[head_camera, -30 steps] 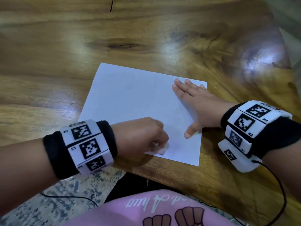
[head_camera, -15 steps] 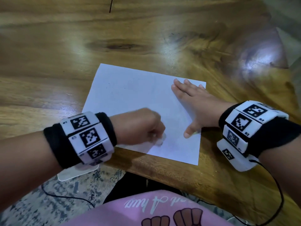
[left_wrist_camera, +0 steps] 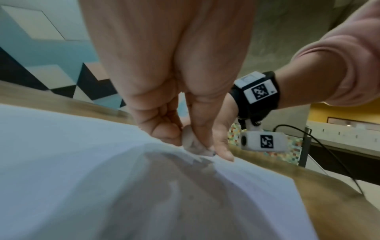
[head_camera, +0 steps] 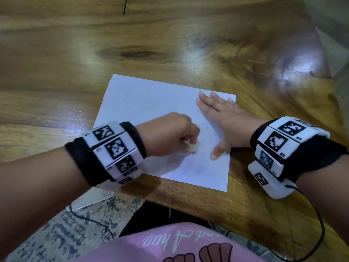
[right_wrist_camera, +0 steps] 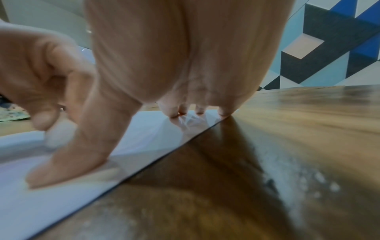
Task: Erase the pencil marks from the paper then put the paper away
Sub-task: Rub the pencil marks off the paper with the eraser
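Paper [head_camera: 151,110] lies flat on the table [head_camera: 56,53] near its front edge. Left hand [head_camera: 170,135] pinches an eraser [left_wrist_camera: 190,142] — tip pressed on the sheet's lower middle. Right hand [head_camera: 226,121] spread flat, fingers straight, pressing the paper's right edge.

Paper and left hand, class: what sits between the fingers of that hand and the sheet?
A small white eraser. The left hand pinches it and presses it onto the paper; the left wrist view shows this best. The right hand lies flat on the sheet.
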